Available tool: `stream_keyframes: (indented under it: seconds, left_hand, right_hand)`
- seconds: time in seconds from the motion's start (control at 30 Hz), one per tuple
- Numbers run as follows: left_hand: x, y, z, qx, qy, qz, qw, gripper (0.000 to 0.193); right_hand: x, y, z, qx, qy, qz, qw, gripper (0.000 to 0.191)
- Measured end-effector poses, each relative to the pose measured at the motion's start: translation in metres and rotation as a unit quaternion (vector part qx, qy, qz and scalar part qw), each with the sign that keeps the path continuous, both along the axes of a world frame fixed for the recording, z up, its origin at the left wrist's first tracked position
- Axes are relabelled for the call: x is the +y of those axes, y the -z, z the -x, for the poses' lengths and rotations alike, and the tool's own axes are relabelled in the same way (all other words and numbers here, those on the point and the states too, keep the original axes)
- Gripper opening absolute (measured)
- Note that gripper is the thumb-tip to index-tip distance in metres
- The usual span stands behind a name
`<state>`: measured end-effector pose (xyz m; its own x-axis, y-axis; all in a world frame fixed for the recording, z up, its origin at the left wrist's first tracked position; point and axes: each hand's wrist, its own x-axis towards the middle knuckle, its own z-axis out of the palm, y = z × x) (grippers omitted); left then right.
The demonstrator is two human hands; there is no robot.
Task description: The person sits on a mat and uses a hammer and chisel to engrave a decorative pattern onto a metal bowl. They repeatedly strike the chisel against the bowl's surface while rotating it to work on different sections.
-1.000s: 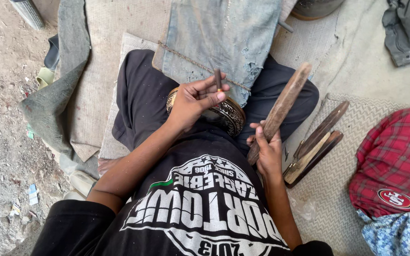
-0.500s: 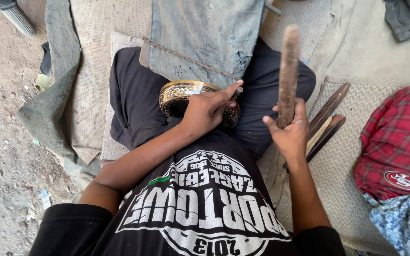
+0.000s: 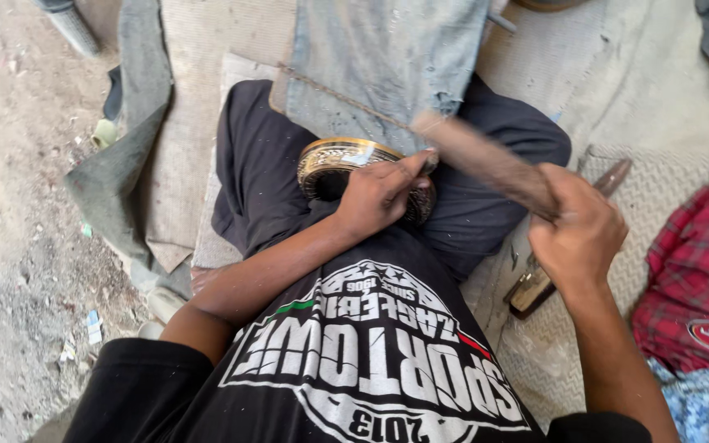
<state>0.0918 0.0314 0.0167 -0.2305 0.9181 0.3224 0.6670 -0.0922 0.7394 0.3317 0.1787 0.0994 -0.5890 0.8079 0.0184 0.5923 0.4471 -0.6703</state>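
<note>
I sit cross-legged in dark trousers. A round brass-coloured metal dish with an engraved rim (image 3: 338,157) rests in my lap. My left hand (image 3: 383,197) lies on it, its fingers pinched near the dish's right edge; a thin tool under them cannot be made out. My right hand (image 3: 578,234) grips a long brown wooden stick (image 3: 486,162), blurred, slanting from my fist up-left so its end is just above the fingers of my left hand.
A faded denim cloth (image 3: 387,57) lies ahead of my knees with a thin metal rod (image 3: 334,94) across it. Wooden-handled tools (image 3: 568,246) lie on a woven mat (image 3: 683,176) at right, beside red plaid cloth (image 3: 699,271). Dirt ground and grey fabric (image 3: 129,156) are at left.
My right hand lifted the stick from beside my thigh, held it upright, and has now swung it down-left toward my left hand. My left hand stayed on the dish.
</note>
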Motion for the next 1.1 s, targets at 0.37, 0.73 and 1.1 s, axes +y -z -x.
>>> stream_keyframes:
  seconds: [0.37, 0.73, 1.1]
  left_hand:
    - [0.001, -0.006, 0.001, -0.014, -0.001, 0.003, 1.0, 0.059]
    - [0.0, -0.009, 0.002, -0.019, 0.005, -0.013, 1.0, 0.059]
    - [0.001, -0.01, -0.001, -0.021, 0.012, -0.02, 0.999, 0.053]
  right_hand:
    - [-0.008, 0.001, -0.003, -0.123, -0.018, -0.114, 0.986, 0.041]
    - [-0.015, 0.005, -0.005, -0.192, -0.048, -0.216, 0.956, 0.042]
    - [-0.025, -0.001, -0.003, -0.114, 0.032, -0.101, 0.988, 0.042]
